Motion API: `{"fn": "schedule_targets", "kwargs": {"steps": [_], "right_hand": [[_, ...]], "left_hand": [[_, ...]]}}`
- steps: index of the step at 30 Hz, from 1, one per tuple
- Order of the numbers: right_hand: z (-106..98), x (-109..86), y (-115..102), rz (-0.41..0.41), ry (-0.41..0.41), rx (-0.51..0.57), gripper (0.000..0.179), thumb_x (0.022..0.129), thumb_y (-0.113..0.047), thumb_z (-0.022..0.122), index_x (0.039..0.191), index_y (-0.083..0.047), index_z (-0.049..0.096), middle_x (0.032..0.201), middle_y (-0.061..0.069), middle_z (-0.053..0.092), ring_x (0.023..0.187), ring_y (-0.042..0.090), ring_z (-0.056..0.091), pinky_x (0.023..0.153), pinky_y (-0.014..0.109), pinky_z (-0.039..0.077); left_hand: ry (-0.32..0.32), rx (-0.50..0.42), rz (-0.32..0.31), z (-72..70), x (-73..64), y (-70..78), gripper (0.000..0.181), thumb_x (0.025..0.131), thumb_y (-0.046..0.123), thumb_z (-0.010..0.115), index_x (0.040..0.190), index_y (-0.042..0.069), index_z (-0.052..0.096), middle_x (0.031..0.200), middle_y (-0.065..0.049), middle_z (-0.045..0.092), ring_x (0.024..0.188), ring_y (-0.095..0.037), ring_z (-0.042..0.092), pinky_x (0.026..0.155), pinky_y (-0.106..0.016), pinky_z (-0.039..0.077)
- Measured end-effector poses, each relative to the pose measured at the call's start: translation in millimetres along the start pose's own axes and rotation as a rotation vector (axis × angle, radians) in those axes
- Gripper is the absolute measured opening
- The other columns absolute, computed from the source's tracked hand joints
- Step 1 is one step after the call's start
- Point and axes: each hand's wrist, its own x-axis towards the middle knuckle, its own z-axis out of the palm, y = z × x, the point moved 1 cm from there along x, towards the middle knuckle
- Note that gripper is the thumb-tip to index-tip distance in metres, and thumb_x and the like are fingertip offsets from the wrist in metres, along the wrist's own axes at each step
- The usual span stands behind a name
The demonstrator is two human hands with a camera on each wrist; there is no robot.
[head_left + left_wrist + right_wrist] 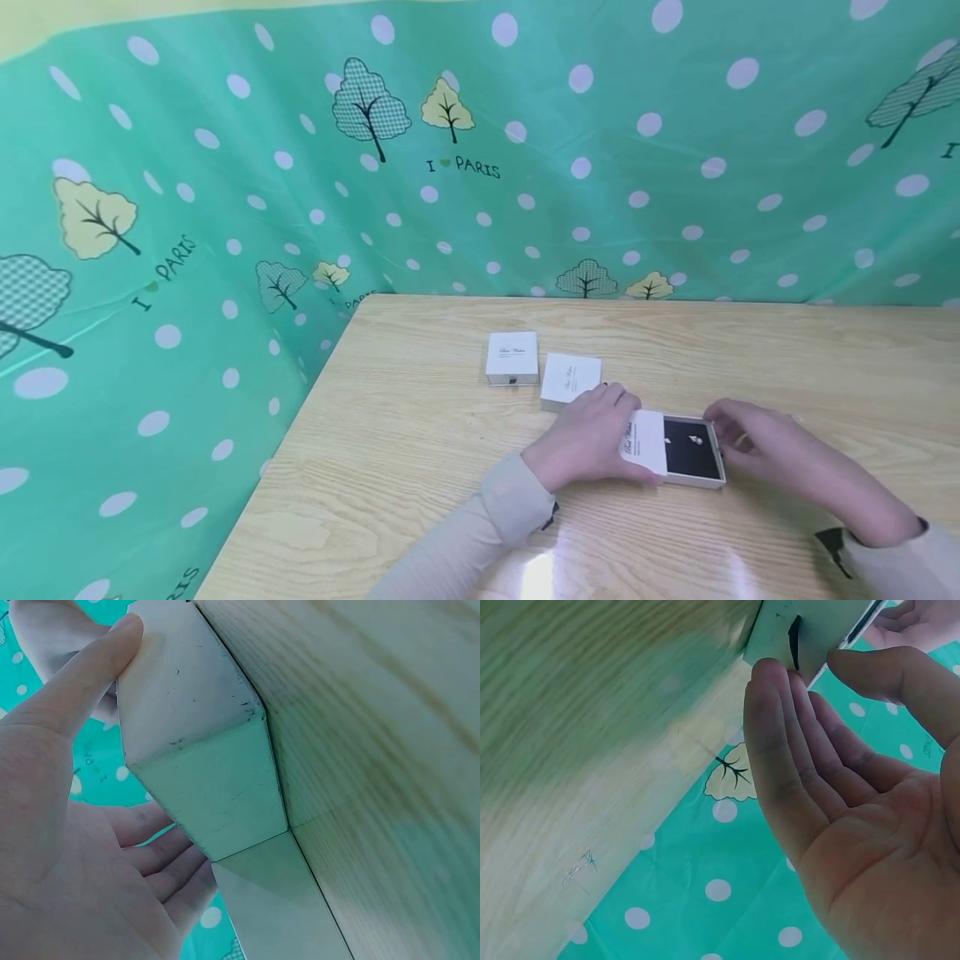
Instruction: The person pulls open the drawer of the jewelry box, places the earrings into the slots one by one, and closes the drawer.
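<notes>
My left hand (588, 433) grips the white sleeve of a small jewelry box (651, 442), thumb on the near side and fingers on the far side. The box's drawer (701, 482) sticks out to the right, showing a black pad (684, 460) with small silvery jewelry (696, 440) on it. At the drawer's end is my right hand (772, 442), its fingers extended. In the right wrist view its fingertips are right by the black pull tab (794, 645), with the thumb apart from them at the box's edge.
Two more white boxes lie behind the left hand: a printed box (512, 357) with a dark tab, and another box (570, 379) close to it. A thin shiny item (580, 868) lies on the wooden table (420, 467) beyond the right hand. Green dotted cloth (525, 217) hangs behind.
</notes>
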Motion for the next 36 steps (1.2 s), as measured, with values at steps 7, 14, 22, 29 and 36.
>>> {"fn": "schedule_targets", "kwargs": {"steps": [7,14,22,29,36], "right_hand": [[3,0.6,-1,-0.047,0.024,0.015,0.027,0.076,0.006,0.073,0.101,0.002,0.064,0.085,-0.002,0.066,0.073,0.007,0.06,0.062,0.026,0.055],[4,1.4,-2,-0.028,0.013,0.019,0.027,0.078,0.003,0.074,0.104,0.001,0.064,0.086,-0.003,0.067,0.075,0.008,0.061,0.063,0.027,0.056],[5,2.3,-6,-0.024,0.003,0.045,0.028,0.079,0.002,0.072,0.105,0.001,0.064,0.089,-0.003,0.066,0.078,0.006,0.061,0.066,0.026,0.056],[5,5.3,-10,-0.015,-0.02,0.06,0.029,0.079,0.003,0.071,0.107,0.001,0.064,0.09,-0.003,0.065,0.079,0.005,0.06,0.066,0.026,0.056],[5,8.0,-13,-0.002,-0.033,0.051,0.028,0.079,0.002,0.071,0.107,0.0,0.065,0.089,-0.004,0.065,0.079,0.006,0.059,0.066,0.026,0.056]], "left_hand": [[-0.001,0.002,-0.001,-0.9,-0.8,0.2,0.095,0.066,0.08,0.07,0.134,0.016,0.054,0.117,0.009,0.054,0.102,-0.004,0.048,0.095,-0.016,0.043],[-0.002,0.0,-0.003,-1.2,-1.0,0.2,0.095,0.066,0.08,0.07,0.134,0.016,0.054,0.117,0.01,0.053,0.1,-0.003,0.047,0.094,-0.015,0.043],[0.009,-0.009,-0.005,-0.6,-0.7,0.2,0.094,0.065,0.079,0.071,0.133,0.016,0.054,0.114,0.01,0.053,0.097,-0.002,0.046,0.091,-0.014,0.043],[0.004,-0.016,-0.004,-0.6,-0.6,1.1,0.093,0.066,0.078,0.072,0.133,0.016,0.054,0.114,0.01,0.053,0.097,-0.002,0.046,0.091,-0.015,0.043],[0.015,-0.014,0.0,1.6,0.4,0.6,0.093,0.065,0.079,0.072,0.132,0.016,0.054,0.113,0.01,0.052,0.095,-0.002,0.045,0.087,-0.013,0.042]]}}
